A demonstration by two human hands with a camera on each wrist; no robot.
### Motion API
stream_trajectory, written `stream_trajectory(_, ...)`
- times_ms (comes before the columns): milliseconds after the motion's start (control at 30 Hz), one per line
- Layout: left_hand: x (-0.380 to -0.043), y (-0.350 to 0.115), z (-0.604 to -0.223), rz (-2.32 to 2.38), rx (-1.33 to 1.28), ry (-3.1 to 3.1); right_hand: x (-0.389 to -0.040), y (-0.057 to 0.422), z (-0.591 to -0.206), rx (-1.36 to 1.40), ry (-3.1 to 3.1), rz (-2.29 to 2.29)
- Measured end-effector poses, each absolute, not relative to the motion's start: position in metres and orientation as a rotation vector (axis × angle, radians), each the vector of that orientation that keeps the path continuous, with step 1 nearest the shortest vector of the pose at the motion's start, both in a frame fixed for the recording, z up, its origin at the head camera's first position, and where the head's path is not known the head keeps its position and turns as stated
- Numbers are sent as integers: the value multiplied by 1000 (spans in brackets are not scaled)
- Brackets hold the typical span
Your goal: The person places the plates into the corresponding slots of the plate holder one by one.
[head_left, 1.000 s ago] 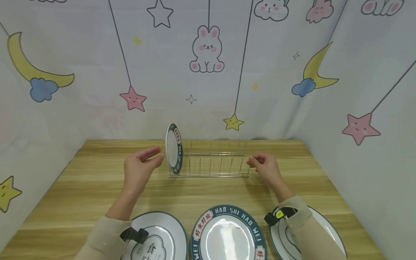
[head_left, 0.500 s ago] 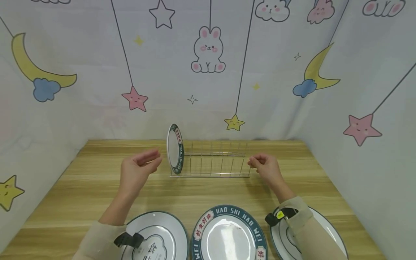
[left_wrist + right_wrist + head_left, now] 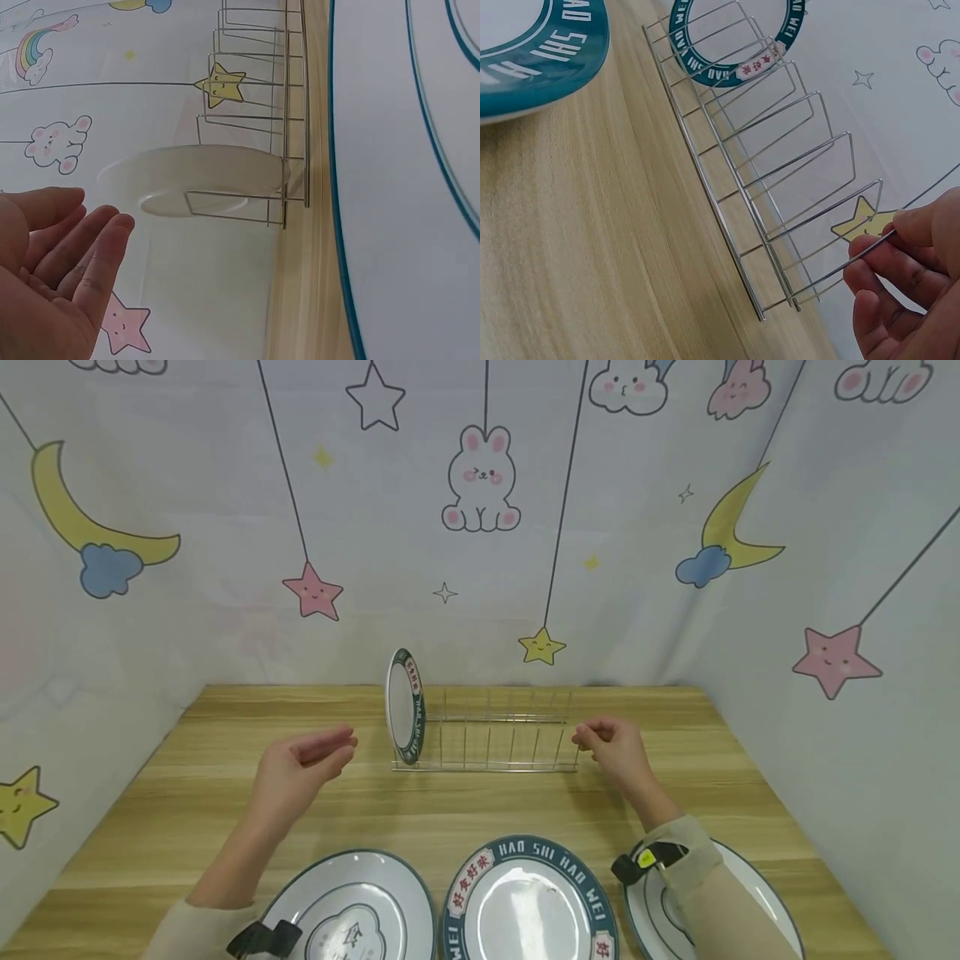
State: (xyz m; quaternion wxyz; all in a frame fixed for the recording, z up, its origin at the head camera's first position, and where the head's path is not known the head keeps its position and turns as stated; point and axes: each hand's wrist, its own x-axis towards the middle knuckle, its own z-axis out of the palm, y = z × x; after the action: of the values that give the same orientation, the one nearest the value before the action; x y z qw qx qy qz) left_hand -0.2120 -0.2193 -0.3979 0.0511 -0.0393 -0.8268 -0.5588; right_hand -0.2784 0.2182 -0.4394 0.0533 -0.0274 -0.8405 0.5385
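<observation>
A wire dish rack (image 3: 487, 767) stands toward the back of the table, and one plate (image 3: 406, 708) with a dark teal rim is upright in its left end. To the left of that plate my left hand (image 3: 300, 772) hovers with relaxed fingers, apart from plate and rack. In the left wrist view the plate's white underside (image 3: 202, 169) shows between the wires. At the rack's right end my right hand (image 3: 615, 753) pinches the last wire; the right wrist view shows thumb and fingers (image 3: 911, 262) on it.
Three more plates lie along the near edge: a face-down left plate (image 3: 360, 893), a face-up middle plate (image 3: 528, 910) and a right plate (image 3: 757, 893) partly under my right sleeve. Behind the wooden table (image 3: 247, 718) hangs a cartoon-printed cloth (image 3: 390, 527).
My left hand has drawn back to the left and toward me, away from the upright plate. The right hand keeps its pinch on the rack's end wire.
</observation>
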Motion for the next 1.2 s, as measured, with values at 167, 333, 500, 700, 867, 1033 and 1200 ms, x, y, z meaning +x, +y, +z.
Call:
stream_trajectory(167, -204, -231, -400, -1719, -145, -2576, -279, 219, -441, -89, -2562, 1637)
stream_trajectory(333, -199, -241, -400, -1719, -163, -2628, -278, 220, -443, -53, -2549, 1642)
stream_trajectory(500, -194, -252, -401, -1688, -191, -2712, -277, 221, -443, -17, -2537, 1653)
stream_trajectory(700, -191, -261, -408, -1736, -294, -2712, -277, 221, -443, -21, -2536, 1661)
stream_trajectory(867, -188, -268, -413, -1730, -317, -2741, -276, 219, -442, -23, -2542, 1647)
stream_trajectory(1033, -183, -276, -419, -1738, -337, -2772, -276, 219, -441, -27, -2559, 1630)
stream_trajectory(1200, -180, -284, -420, -1807, -444, -2773, -277, 220, -440, -41, -2551, 1653)
